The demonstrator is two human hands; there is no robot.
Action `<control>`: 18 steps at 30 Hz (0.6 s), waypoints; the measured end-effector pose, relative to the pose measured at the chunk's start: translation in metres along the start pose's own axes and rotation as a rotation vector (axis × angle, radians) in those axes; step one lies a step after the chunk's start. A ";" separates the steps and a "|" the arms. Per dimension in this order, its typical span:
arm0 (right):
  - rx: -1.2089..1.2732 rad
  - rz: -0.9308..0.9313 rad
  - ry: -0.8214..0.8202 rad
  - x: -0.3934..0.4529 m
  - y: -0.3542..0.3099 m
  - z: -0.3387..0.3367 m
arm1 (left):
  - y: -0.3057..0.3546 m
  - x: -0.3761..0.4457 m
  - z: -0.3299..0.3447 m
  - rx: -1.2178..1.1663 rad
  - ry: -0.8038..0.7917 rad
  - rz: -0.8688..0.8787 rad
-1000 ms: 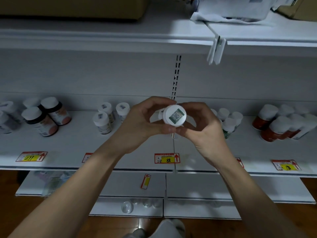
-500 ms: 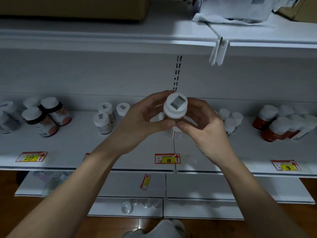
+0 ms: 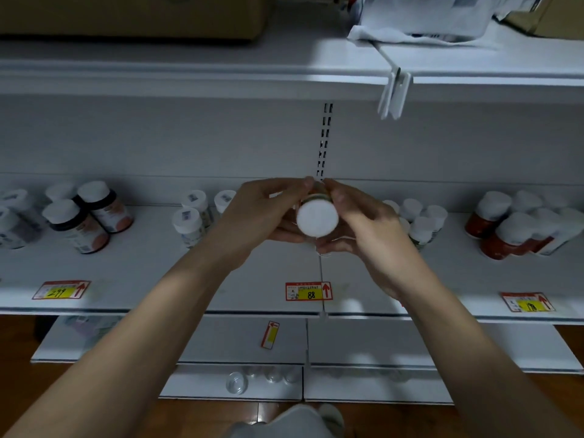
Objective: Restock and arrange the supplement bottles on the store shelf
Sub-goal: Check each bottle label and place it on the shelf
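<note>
Both hands met at centre frame, above the middle shelf (image 3: 132,263). Left hand (image 3: 252,216) and right hand (image 3: 363,226) gripped one bottle (image 3: 317,218) between them, fingers curled round its sides, thumbs underneath. The bottle lay tipped toward the camera, its plain white round face showing; a bit of green and orange label was visible behind it. Fingertips of both hands nearly touched over the far end of the bottle.

The bottle was held in the air in front of the shelf, not resting on it — just above the price tag (image 3: 308,291) marked 88.

On the shelf, left to right:
- dark bottles (image 3: 88,216) with white caps and orange labels, far left, leaning
- small white bottles (image 3: 197,213), coded stickers on the caps, just left of the left hand
- white-capped bottles (image 3: 423,222) with green labels, partly hidden behind the right hand
- red bottles (image 3: 512,226), white caps, far right, several tipped over

Yellow tags sat at the shelf edge left (image 3: 61,289) and right (image 3: 527,301). A loose tag (image 3: 270,334) lay on the lower shelf. A clear jar (image 3: 237,381) stood on the bottom tier, others behind it blurred. A white clip (image 3: 395,94) hung from the upper shelf edge; a box (image 3: 132,14) and a white bag (image 3: 423,17) sat above.
</note>
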State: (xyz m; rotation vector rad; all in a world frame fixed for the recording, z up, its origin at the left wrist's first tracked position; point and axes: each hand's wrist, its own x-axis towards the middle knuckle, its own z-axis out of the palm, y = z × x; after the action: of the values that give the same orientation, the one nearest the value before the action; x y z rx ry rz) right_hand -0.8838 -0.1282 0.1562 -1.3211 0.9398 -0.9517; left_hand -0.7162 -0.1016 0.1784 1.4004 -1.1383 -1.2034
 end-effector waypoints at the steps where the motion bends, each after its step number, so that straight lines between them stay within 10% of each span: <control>1: 0.004 0.029 0.030 0.001 -0.003 0.003 | 0.003 0.000 0.001 0.003 0.005 -0.037; 18: 0.006 0.100 0.111 0.001 -0.024 0.010 | 0.019 -0.001 0.002 0.003 -0.001 -0.129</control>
State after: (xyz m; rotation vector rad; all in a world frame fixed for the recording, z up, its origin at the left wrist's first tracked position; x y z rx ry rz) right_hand -0.8743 -0.1258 0.1807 -1.2145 1.0769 -0.9575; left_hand -0.7193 -0.1032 0.1969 1.4942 -1.0638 -1.2930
